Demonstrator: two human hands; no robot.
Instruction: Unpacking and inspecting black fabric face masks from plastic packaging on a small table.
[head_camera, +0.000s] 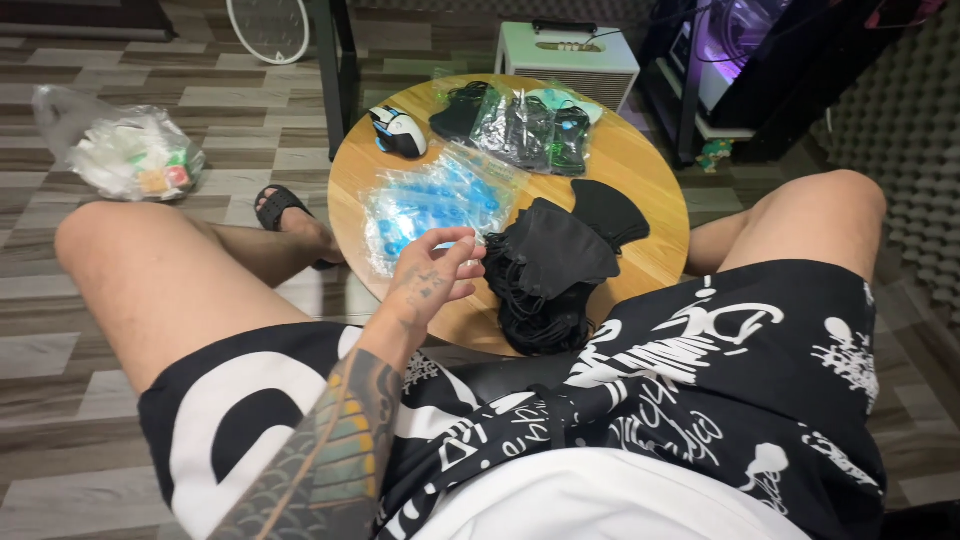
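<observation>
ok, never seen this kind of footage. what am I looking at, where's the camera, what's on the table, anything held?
There is no machine here: a person sits and works with bare hands. The single picture comes from a camera on their head, looking down over their lap and knees. Only the left hand shows; it hovers open at the near edge of a small round wooden table, fingertips by a clear bag of blue pieces, gripping nothing that I can see. The right hand is out of view. Beside it lies a pile of black face masks. Farther back sit packaged masks and a white computer mouse. A plastic bag lies on the floor.
</observation>
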